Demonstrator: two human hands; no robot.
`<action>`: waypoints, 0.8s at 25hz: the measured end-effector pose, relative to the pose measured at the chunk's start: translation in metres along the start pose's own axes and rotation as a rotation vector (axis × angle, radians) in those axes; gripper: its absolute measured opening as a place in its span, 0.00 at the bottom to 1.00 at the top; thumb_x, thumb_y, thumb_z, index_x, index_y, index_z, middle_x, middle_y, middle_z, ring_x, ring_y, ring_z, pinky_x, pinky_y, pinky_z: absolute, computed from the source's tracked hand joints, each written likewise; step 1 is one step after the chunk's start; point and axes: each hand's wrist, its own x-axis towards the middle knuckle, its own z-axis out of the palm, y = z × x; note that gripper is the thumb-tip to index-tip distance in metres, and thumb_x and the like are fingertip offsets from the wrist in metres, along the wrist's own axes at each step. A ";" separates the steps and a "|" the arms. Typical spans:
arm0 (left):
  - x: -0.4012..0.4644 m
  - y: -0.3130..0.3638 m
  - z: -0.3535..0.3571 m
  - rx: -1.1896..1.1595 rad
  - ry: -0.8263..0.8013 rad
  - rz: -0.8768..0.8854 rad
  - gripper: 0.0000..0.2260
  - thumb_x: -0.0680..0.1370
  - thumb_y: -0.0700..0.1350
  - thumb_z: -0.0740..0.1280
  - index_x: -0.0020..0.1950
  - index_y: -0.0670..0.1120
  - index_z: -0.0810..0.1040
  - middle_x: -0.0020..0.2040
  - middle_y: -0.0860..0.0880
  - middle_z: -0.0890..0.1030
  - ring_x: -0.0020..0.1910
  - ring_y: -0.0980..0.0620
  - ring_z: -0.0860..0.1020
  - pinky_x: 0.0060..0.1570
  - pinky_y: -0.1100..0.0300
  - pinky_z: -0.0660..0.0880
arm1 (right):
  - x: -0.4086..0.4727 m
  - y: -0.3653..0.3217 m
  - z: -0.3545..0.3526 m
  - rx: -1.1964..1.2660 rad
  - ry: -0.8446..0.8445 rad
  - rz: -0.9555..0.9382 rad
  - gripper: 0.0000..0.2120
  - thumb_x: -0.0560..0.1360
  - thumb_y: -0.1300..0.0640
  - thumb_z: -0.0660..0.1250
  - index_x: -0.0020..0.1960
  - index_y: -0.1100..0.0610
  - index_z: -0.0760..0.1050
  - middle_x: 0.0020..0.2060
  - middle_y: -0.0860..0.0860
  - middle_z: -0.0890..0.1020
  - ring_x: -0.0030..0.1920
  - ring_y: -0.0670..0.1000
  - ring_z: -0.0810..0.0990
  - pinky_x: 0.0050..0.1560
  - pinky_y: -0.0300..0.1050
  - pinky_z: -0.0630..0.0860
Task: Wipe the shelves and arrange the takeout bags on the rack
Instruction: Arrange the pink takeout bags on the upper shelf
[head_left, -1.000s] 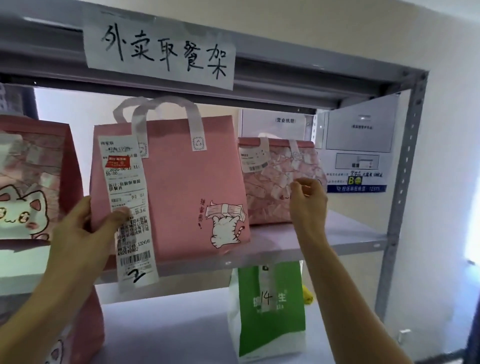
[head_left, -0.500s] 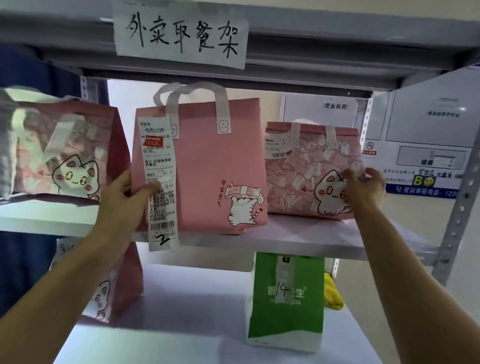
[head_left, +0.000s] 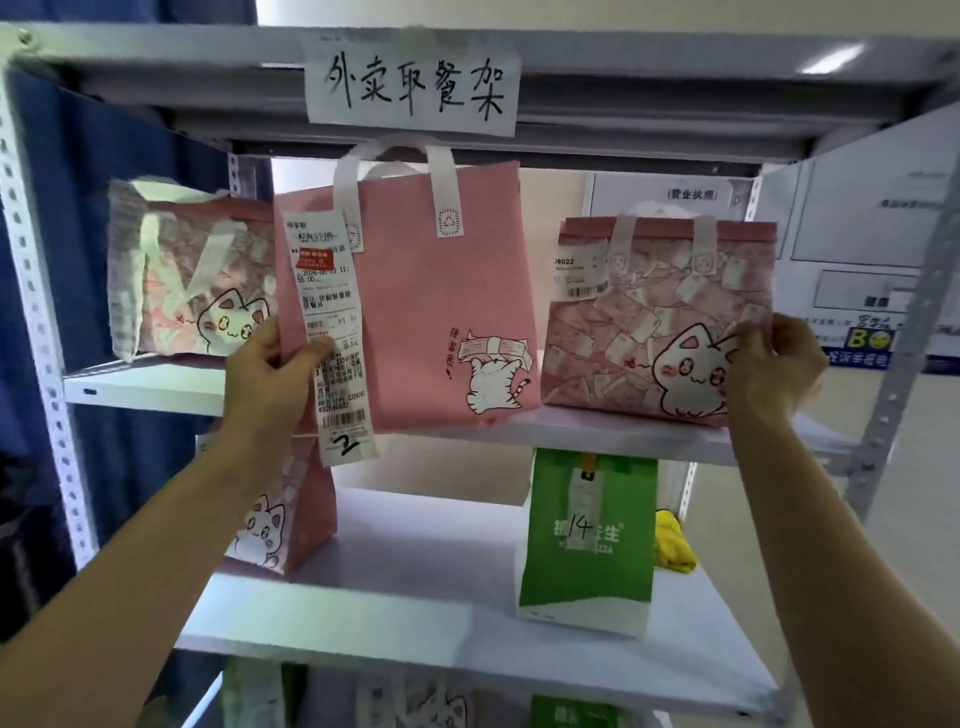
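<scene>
A tall plain pink bag (head_left: 426, 306) with a cat print and a long receipt (head_left: 330, 332) stands in the middle of the upper shelf (head_left: 156, 387). My left hand (head_left: 272, 371) grips its left edge, thumb on the receipt. To its right a shorter patterned pink cat bag (head_left: 639, 312) stands on the same shelf, and my right hand (head_left: 769, 364) pinches its right edge. A third patterned pink bag (head_left: 192, 275) sits at the left end, untouched.
On the shelf below (head_left: 415, 597) stand a green and white bag (head_left: 587, 540) marked 14, a pink cat bag (head_left: 291, 519) and a yellow cloth (head_left: 672, 540). More bags show on the lowest shelf. A handwritten paper sign (head_left: 413, 88) hangs above. Metal posts (head_left: 36, 312) frame the rack.
The view has shifted left and pulled back, showing the whole rack. My right hand moved from the front of the patterned bag to its right edge. My left hand kept its grip.
</scene>
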 end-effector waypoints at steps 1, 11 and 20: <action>-0.004 0.005 -0.009 -0.015 0.006 -0.003 0.12 0.79 0.40 0.70 0.50 0.59 0.82 0.47 0.57 0.87 0.44 0.54 0.87 0.36 0.56 0.84 | -0.007 -0.007 -0.009 0.008 0.017 -0.008 0.06 0.78 0.54 0.67 0.53 0.54 0.81 0.44 0.48 0.83 0.45 0.48 0.81 0.51 0.46 0.80; -0.055 0.033 -0.126 -0.024 -0.102 -0.038 0.12 0.79 0.41 0.70 0.50 0.60 0.82 0.47 0.55 0.87 0.43 0.52 0.87 0.34 0.50 0.84 | -0.132 -0.079 -0.089 0.060 0.123 -0.083 0.02 0.77 0.56 0.67 0.47 0.49 0.78 0.40 0.46 0.80 0.43 0.47 0.81 0.46 0.44 0.82; -0.112 -0.001 -0.201 -0.006 -0.155 -0.172 0.10 0.78 0.39 0.70 0.53 0.53 0.82 0.55 0.47 0.86 0.54 0.43 0.84 0.51 0.42 0.81 | -0.255 -0.065 -0.149 -0.052 0.095 -0.008 0.01 0.76 0.53 0.68 0.47 0.47 0.77 0.38 0.42 0.80 0.44 0.49 0.82 0.48 0.49 0.83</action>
